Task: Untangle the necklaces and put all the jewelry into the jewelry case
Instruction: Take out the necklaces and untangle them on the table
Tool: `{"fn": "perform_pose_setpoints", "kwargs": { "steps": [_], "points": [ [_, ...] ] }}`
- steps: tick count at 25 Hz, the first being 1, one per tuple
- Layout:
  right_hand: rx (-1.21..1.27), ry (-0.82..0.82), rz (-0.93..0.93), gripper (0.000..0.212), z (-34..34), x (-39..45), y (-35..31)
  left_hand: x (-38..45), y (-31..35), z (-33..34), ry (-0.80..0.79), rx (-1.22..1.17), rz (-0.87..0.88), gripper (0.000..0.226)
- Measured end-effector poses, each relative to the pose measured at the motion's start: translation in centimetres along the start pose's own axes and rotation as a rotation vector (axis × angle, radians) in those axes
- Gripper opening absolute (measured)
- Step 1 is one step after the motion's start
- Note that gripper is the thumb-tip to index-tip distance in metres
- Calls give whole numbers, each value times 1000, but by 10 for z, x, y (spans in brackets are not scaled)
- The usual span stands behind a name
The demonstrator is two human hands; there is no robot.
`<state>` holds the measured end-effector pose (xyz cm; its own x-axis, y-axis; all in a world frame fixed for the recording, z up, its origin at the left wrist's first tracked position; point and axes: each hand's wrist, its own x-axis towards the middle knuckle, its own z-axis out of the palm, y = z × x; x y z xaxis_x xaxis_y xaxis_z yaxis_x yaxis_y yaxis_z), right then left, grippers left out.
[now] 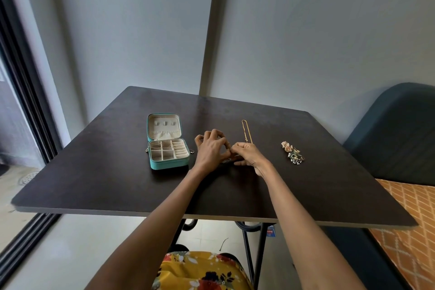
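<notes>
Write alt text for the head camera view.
Both hands, left hand and right hand, meet, pinching something small above a dark table. An open teal jewelry case sits left; a gold chain and earring pile lie right.

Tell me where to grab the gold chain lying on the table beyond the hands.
Pinch the gold chain at its far looped end, coming from above. It lies flat and doubled in a narrow strip, and that end is clear of the right hand, so it would probably lift free.

Dark table (94, 183) against grey walls (306, 42), blue chair (400, 136) beside.
</notes>
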<state>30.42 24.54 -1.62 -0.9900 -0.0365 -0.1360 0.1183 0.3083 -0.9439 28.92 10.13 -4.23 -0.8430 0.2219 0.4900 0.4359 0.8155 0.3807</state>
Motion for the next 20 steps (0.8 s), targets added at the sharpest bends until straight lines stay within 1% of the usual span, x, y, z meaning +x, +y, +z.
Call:
{"fn": "perform_pose_setpoints", "kwargs": {
  "steps": [2,5,6,8,10,13,15,17,20],
  "points": [
    [-16,-1,-3,22,2,1,0,0,0,2,4,-3,-14,16],
    [-44,21,-2,23,4,1,0,3,-3,2,54,-83,-167,16],
    [-28,40,-7,22,3,1,2,3,-3,2,55,-94,-190,15],
    [48,96,-43,13,1,-1,8,3,-3,4,32,-62,-153,15],
    [89,154,-146,4,2,-3,17,4,-3,6,6,-62,-135,15],
    [-35,205,-326,5,6,-5,24,4,-5,8,-31,-149,-167,17],
    [-146,215,-382,5,7,-3,23,5,-7,8,-81,-192,-191,19],
    [-223,199,-388,5,5,-3,18,7,-9,8,-127,-203,-194,21],
    [-308,89,-348,11,0,2,7,8,-11,6,-157,-259,-214,22]
  ]
}}
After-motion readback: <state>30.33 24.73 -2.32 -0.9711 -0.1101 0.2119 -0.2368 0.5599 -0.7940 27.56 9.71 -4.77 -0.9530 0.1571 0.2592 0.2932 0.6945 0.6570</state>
